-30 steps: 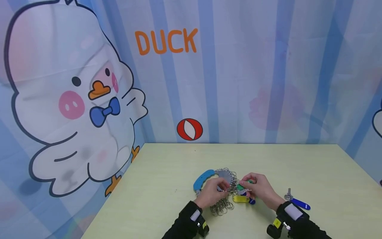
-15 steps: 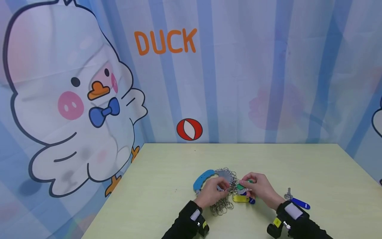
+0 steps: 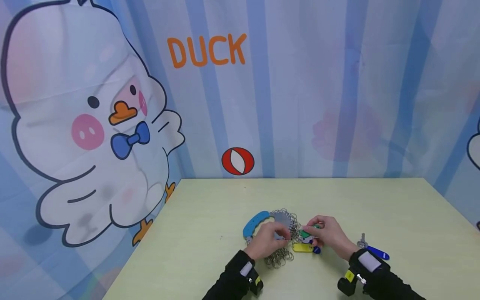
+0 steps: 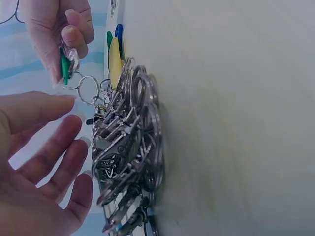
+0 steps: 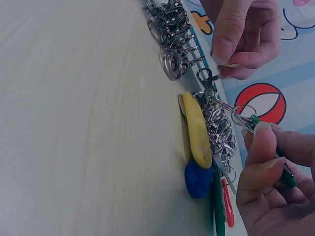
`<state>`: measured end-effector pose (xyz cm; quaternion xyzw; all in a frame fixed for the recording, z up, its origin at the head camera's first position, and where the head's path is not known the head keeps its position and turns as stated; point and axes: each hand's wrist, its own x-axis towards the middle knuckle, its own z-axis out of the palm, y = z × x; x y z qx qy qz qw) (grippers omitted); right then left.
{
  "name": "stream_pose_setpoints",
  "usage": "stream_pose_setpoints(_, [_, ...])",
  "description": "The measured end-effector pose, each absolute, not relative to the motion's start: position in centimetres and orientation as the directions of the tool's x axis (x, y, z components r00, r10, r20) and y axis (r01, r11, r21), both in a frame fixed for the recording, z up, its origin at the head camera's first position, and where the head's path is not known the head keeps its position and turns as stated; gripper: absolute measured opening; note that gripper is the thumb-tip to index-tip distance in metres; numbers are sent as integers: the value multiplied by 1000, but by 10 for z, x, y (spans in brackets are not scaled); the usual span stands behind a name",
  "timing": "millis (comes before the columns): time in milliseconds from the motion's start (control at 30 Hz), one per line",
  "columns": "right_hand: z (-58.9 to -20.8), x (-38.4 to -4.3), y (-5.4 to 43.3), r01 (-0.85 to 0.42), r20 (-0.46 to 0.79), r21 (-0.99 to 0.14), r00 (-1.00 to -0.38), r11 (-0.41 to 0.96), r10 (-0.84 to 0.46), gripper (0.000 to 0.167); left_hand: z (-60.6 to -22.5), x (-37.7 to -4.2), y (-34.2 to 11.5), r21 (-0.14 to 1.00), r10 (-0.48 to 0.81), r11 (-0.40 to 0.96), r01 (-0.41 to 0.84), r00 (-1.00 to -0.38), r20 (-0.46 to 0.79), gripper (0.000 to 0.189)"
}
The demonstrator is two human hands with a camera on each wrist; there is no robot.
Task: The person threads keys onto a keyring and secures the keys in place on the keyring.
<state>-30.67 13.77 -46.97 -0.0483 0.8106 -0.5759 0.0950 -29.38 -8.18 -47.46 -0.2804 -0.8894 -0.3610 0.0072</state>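
My right hand [image 3: 330, 235] pinches a green key tag [image 5: 289, 176] between thumb and fingers. A thin metal split ring [image 5: 244, 118] runs from this tag toward a heap of metal rings and clasps [image 4: 130, 132]. The clasps hang along a curved holder with a blue section [image 3: 256, 223] and a grey section [image 3: 281, 219]. Over the holder is my left hand [image 3: 265, 241], fingers bent, thumb and fingertips apart and close to the clasps. A yellow key tag [image 5: 198, 130] and a blue tag [image 5: 199, 179] lie on the table below my right hand.
A key with a blue tag [image 3: 378, 253] lies on the pale table [image 3: 210, 208] beside my right wrist. Red [image 5: 227, 204] and dark green tags [image 5: 218, 209] show near the heap in the right wrist view. A patterned curtain [image 3: 292, 96] stands behind the table.
My right hand has shifted slightly right with the green key tag. The left hand stays nearly where it was. The head view has tilted a little.
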Motion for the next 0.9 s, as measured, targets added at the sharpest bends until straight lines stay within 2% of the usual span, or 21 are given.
stream_pose_setpoints(100, [-472,-308,140,31,-102,-925,-980,378,-170,21,-473,-293,-81,528,526,653,542,-827,198,5])
stream_pose_setpoints(200, [-475,-308,142,18,-93,-904,-984,426,-155,20,-474,-291,-79,440,529,724,531,-837,139,3])
stream_pose_setpoints(367, [-479,-306,145,-6,-69,-890,-987,455,-148,17,-474,-286,-74,398,499,779,484,-864,75,8])
stream_pose_setpoints(733, [-467,-304,173,-49,0,-810,-996,584,-84,16,-475,-283,-73,429,550,728,536,-829,103,10])
stream_pose_setpoints(900, [-457,-306,199,-97,7,-720,-991,687,-133,17,-477,-286,-78,542,523,666,512,-839,150,5])
